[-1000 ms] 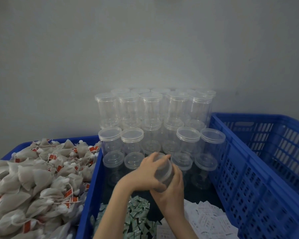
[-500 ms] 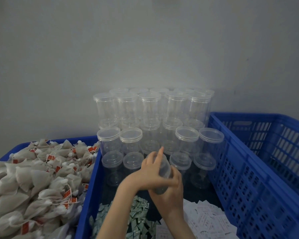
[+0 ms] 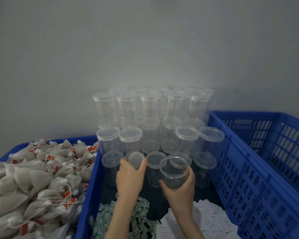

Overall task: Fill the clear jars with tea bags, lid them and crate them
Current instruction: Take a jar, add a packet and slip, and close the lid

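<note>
the right hand (image 3: pixel 181 185) is gripping an open clear jar (image 3: pixel 173 171) from below, its mouth facing up toward the camera. the left hand (image 3: pixel 130 175) is holding the clear lid (image 3: pixel 134 158) just beside it, over the middle blue crate (image 3: pixel 86 192). behind the hands, lidded empty jars (image 3: pixel 150 118) are standing stacked in rows against the grey wall (image 3: pixel 145 40). green sachets (image 3: pixel 121 219) and white paper packets (image 3: pixel 212 221) are lying at the near end of this crate. tea bags (image 3: pixel 33 178) with red tags are filling the left crate (image 3: pixel 76 139). a third blue crate (image 3: pixel 266 152) is standing at the right.
</note>
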Tool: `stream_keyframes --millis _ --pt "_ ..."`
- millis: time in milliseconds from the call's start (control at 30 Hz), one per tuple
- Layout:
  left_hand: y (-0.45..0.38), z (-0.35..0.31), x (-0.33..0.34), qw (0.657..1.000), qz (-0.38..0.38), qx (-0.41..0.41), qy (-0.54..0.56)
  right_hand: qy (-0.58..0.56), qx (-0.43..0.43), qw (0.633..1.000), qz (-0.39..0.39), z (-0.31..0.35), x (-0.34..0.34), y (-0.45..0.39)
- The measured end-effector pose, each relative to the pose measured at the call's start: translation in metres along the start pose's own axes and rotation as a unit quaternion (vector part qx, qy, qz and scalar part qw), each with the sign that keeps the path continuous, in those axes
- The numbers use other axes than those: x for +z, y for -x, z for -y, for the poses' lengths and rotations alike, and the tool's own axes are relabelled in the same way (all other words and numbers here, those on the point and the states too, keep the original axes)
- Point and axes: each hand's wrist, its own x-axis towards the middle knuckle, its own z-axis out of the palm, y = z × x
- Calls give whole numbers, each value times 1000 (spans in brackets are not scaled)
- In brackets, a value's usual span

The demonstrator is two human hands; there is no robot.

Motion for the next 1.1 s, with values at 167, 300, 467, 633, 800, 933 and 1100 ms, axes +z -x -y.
stream_keyframes --millis 167,300,467,633,800,933,1100 --pt "15 38 59 978 160 30 -132 -14 -20 999 -39 -4 -29 -21" --pt "12 52 95 937 195 92 -276 -15 -17 1000 -9 -8 -42 -30" --pt "5 59 104 932 192 123 -283 -27 -20 997 74 -7 -35 -16" --pt "16 61 96 920 170 146 -321 -58 -27 990 128 9 -18 -4" --pt "27 46 42 926 105 146 -331 -108 -47 976 186 41 7 5" --pt "42 40 -42 872 47 139 -468 -165 -64 957 229 78 34 6" --pt "47 26 -142 860 -81 91 -495 -196 -85 932 294 115 76 30"
